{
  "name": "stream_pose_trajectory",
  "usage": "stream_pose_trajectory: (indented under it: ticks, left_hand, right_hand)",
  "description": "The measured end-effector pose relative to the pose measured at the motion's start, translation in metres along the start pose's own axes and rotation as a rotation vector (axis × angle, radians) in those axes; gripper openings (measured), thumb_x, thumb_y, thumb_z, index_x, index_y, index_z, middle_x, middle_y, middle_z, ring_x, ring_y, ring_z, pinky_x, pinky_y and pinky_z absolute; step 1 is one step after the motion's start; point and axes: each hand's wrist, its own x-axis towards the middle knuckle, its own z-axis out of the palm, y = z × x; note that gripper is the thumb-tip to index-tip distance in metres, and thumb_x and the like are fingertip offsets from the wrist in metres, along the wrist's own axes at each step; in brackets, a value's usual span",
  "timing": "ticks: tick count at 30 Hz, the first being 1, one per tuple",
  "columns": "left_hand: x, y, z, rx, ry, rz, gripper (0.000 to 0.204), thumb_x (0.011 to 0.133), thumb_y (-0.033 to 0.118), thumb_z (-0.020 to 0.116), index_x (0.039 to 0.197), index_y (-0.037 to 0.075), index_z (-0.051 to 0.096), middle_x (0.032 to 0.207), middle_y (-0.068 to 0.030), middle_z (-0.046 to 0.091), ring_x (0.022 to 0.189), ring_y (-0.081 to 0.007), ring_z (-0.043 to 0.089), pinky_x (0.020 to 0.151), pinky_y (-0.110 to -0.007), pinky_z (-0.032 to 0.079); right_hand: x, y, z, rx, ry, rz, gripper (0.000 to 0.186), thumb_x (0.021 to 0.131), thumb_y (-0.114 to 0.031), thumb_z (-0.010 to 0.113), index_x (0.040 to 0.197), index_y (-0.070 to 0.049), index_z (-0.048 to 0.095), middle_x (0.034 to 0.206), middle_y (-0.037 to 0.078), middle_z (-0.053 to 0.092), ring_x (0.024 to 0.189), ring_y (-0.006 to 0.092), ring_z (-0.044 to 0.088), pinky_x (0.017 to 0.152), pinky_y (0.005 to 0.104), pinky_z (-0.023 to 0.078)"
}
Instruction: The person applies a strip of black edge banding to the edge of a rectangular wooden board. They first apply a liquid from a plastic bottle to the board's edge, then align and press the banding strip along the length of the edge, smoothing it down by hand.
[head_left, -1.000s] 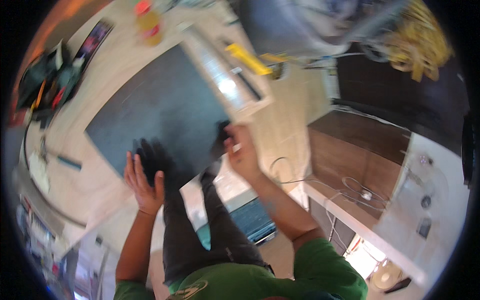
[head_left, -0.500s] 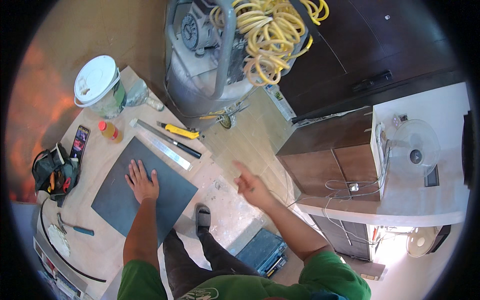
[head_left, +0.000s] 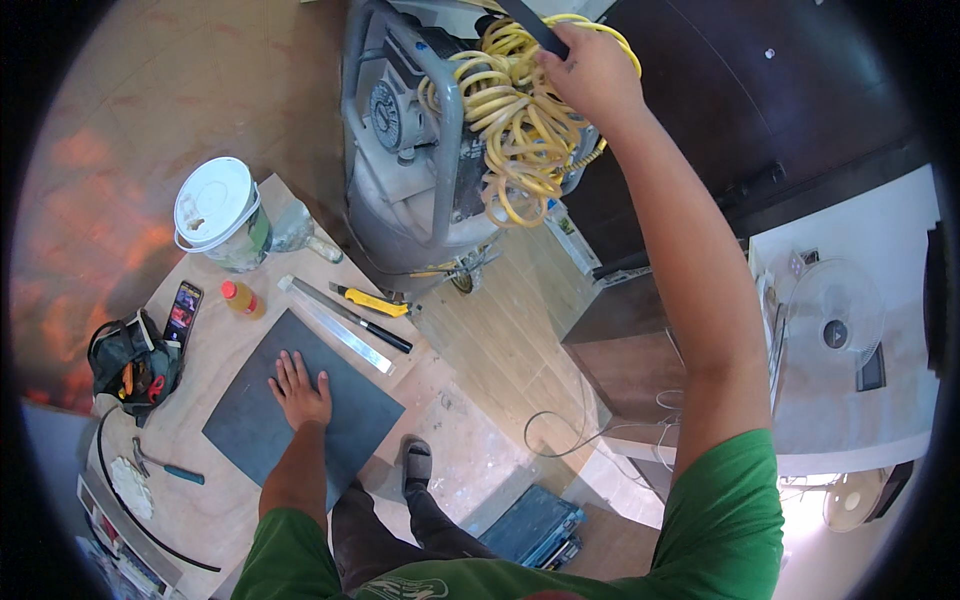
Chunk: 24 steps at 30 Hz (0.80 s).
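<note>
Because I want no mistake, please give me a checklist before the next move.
1. Left hand flat on the dark sheet: ok.
2. Right hand gripping the dark strip: ok.
3. Strip's far end in view: not ok, it runs past the picture's edge.
4. Yellow cutter lying off the sheet: ok.
5. Cutter blade retracted: cannot tell, too small.
6. Hammer lying clear of the sheet: ok.

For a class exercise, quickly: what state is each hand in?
Left hand: open, flat on the dark sheet.
Right hand: closed, holding a dark flat strip.
</note>
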Motion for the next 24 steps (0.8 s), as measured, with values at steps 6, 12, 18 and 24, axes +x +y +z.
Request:
stream_pose_trajectory:
  ticks: [6,12,18,24]
  left_hand:
    - [-0.001,-0.006,0.008,-0.031,0.063,0.030,0.070,0.102,0.050,0.040,0.159,0.011,0.027,0.168,-0.0102,0.018,0.155,-0.0277,0.015,0.125,-0.052,0.006]
    - [0.001,-0.008,-0.001,-0.030,0.003,-0.006,0.071,0.102,0.051,0.038,0.160,0.012,0.027,0.169,-0.0085,0.017,0.156,-0.0262,0.013,0.125,-0.052,0.004]
    - [0.001,-0.007,0.002,0.007,0.029,0.008,0.070,0.102,0.051,0.038,0.160,0.012,0.026,0.169,-0.0089,0.017,0.156,-0.0265,0.013,0.125,-0.052,0.005]
    - [-0.007,-0.004,0.004,0.015,0.051,0.055,0.077,0.099,0.056,0.044,0.160,0.013,0.026,0.169,-0.0103,0.016,0.156,-0.0282,0.012,0.124,-0.054,0.005]
  right_hand:
    - [0.019,0.036,-0.035,0.031,0.322,0.103,0.038,0.091,-0.035,0.070,0.119,-0.009,0.068,0.100,0.016,0.073,0.093,0.0334,0.071,0.081,0.0410,0.055]
    - [-0.019,0.068,-0.108,0.159,0.711,0.145,0.030,0.093,-0.027,0.071,0.114,-0.005,0.070,0.093,0.011,0.073,0.086,0.0242,0.069,0.080,0.0364,0.053]
    - [-0.197,0.055,-0.135,0.745,0.713,0.372,0.026,0.100,-0.015,0.064,0.118,0.003,0.059,0.101,0.011,0.069,0.088,0.0171,0.066,0.084,0.0298,0.051]
    - [-0.359,0.036,-0.148,1.014,0.537,0.763,0.025,0.101,-0.015,0.062,0.119,0.001,0.056,0.104,0.013,0.069,0.088,0.0190,0.068,0.083,0.0322,0.053]
